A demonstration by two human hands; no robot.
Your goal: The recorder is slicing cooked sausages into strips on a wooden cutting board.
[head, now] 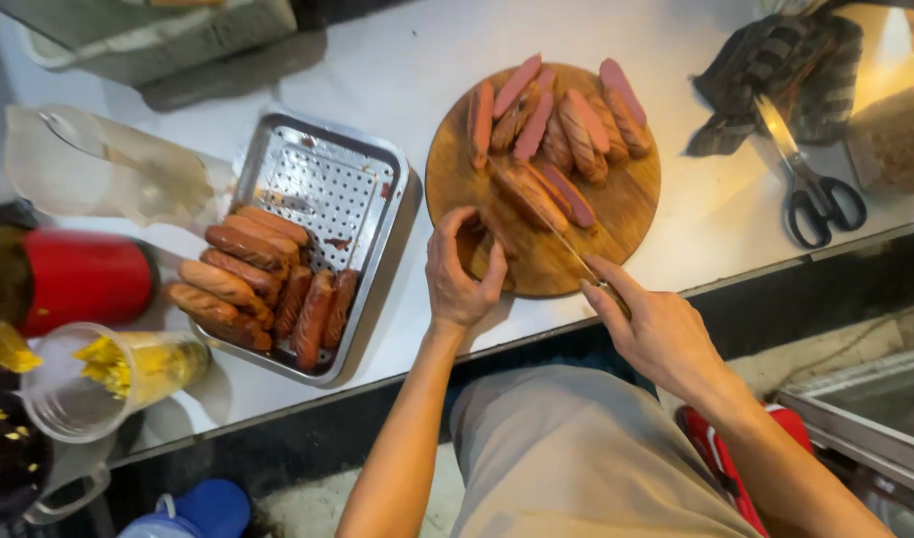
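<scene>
white counter [397, 60] holds a round wooden board [626, 199] and perforated steel tray [322, 179].

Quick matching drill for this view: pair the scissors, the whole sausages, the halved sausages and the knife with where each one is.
Things:
1. scissors
2. whole sausages
3. halved sausages
4. knife

Places:
A. in the perforated metal tray
B. in the right hand
C. on the round wooden board
D. on the counter beside the dark cloth

Pairs: 1-D, 2-A, 3-C, 4-B
</scene>
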